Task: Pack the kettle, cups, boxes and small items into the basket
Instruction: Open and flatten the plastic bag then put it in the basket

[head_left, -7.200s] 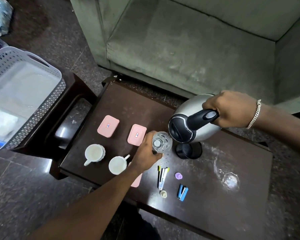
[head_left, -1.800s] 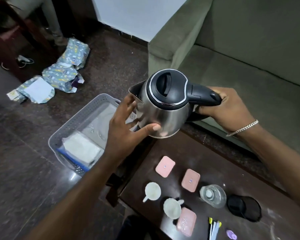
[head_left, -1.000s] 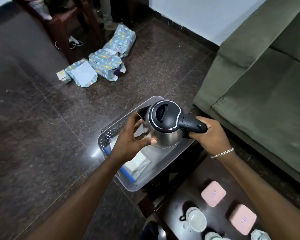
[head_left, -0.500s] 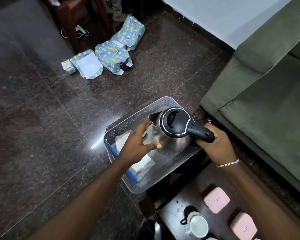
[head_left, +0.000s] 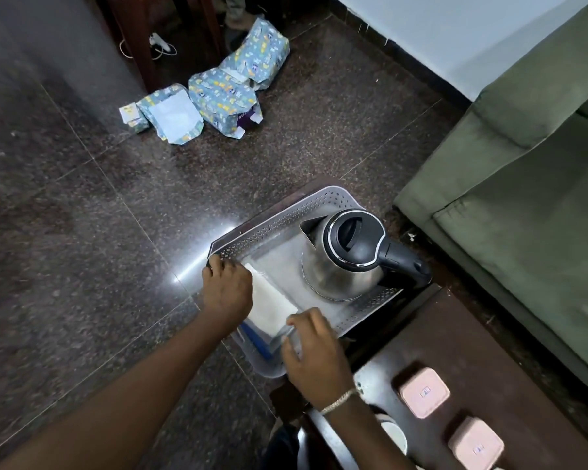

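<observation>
The steel kettle [head_left: 343,266] with its black lid and handle stands upright inside the grey perforated basket [head_left: 279,212], at its far right end. A white packet [head_left: 272,307] with a blue edge lies in the basket's near end. My left hand [head_left: 226,290] grips the basket's left rim, fingers curled over it. My right hand [head_left: 314,351] grips the near rim at the basket's right corner. Two pink boxes [head_left: 423,391] [head_left: 476,447] and a white cup [head_left: 392,439] sit on the dark table [head_left: 472,351] at the lower right; other items are out of view.
The basket rests on a low dark stand beside the table. A green sofa [head_left: 523,198] fills the right side. Torn blue wrapped packages [head_left: 224,93] lie on the polished stone floor at the back, near wooden furniture legs and a cable.
The kettle went from being held over the basket to standing inside it. Both hands let go of it and now hold the basket's rim.
</observation>
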Demonstrator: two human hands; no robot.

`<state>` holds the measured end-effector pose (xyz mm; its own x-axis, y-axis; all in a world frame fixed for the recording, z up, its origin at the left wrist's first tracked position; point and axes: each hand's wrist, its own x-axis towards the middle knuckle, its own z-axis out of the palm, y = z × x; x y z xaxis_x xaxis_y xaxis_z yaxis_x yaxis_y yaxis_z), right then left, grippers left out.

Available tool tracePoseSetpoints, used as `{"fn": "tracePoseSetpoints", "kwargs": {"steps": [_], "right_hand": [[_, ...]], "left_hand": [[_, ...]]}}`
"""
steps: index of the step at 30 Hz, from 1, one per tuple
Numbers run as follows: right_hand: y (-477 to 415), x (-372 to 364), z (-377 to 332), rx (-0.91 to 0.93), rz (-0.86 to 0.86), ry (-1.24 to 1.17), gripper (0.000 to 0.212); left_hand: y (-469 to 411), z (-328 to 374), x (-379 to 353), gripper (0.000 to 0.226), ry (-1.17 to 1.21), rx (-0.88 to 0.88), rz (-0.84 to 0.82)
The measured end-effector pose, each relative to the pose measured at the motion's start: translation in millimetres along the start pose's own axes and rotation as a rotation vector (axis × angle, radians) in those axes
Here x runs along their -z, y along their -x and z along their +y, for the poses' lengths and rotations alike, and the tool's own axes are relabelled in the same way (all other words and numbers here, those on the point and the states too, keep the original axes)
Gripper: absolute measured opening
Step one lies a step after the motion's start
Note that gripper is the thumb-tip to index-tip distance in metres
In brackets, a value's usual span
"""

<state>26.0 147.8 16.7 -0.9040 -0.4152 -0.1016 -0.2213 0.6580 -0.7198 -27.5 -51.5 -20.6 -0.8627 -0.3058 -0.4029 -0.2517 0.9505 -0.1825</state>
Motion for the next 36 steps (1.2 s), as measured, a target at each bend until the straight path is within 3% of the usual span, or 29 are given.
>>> {"fn": "tracePoseSetpoints", "kwargs": {"steps": [3,6,9,12,16,19,21,24,30,36], "right_hand": [[-17.4,-27.2,-2.1,-0.072,-0.145,0.056,0.035],[-32.6,-37.4,-3.2,-0.101,-0.214,0.098,0.048],[-42.3,-40.8,-3.9,-0.094,-0.225,0.098,0.065],[-45.3,-40.1,-7.8,-0.077,-0.202,0.16,0.072],[-42.7,-29.5,-14.3,-0.081,-0.063,0.077,0.049],[-38.0,-17.1,-17.3,-0.068,0.004,0.011,0.028],[-33.7,-7.1,-16.7,-0.069,0.053,-0.058,0.015],[-25.7,9.0,-16.8,-0.127,0.08,-0.227,0.016],[1.8,37.9,-19.5,-0.147,0.09,-0.495,0.04],[37.1,71.5,-11.6,-0.08,0.183,-0.518,0.027]], "left_hand": [[-7.9,-1.4,4.5,0.021,0.099,0.013,-0.079],[-16.0,-3.0,15.0,0.03,0.197,0.004,-0.205],[-16.9,-3.4,29.5,0.033,0.49,-0.021,-0.238],[-9.4,-6.2,41.6,0.018,0.75,0.038,-0.221],[7.5,-4.8,53.1,0.019,1.12,0.101,-0.221],[28.7,-6.8,63.9,0.037,1.463,0.146,-0.265],[46.1,-6.8,68.5,0.052,1.564,0.104,-0.27],[70.2,-1.3,70.3,0.067,1.584,0.074,-0.181],[111.7,23.7,74.5,0.021,1.517,0.057,-0.062],[146.8,57.2,87.3,0.013,1.416,-0.018,-0.002]]}}
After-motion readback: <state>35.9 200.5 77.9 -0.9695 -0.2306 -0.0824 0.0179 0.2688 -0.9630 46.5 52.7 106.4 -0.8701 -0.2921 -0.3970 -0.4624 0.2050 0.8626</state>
